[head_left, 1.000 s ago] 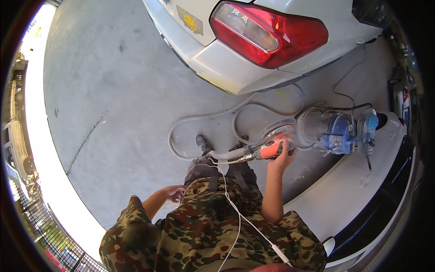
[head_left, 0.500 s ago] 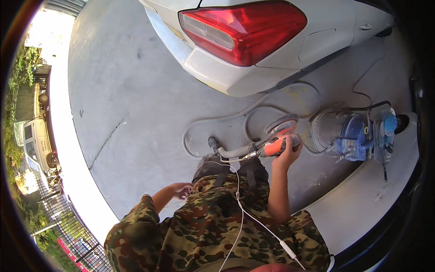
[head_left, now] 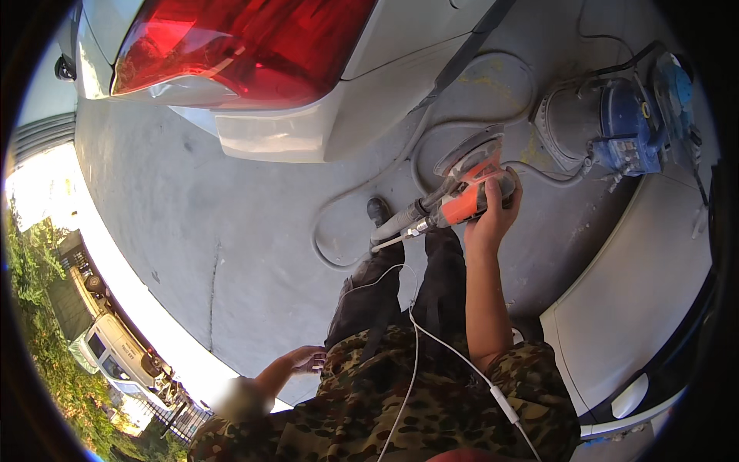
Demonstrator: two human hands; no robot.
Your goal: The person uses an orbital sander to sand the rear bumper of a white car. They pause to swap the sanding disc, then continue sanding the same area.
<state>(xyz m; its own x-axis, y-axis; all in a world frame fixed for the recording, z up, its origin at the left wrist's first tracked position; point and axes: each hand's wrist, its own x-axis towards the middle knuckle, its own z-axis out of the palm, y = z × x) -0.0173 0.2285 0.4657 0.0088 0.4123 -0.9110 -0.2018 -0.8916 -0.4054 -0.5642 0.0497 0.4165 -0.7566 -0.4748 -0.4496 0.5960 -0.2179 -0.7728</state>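
Basically, orange disc sander (head_left: 462,206) is held out past the dark trousers (head_left: 369,296), right hand (head_left: 493,215) clamped around its body; left hand (head_left: 307,359) is hung empty beside them, fingers loosely apart. Sander should be gripped firmly, disc kept off the white car bumper (head_left: 269,137), grey suction hose (head_left: 396,223) slack, untwisted; drum vacuum (head_left: 627,115) is parked right.

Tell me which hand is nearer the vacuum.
Right. The right hand grips the sander, left of the vacuum and lower in view; the left hand is beside the shirt, farther away.
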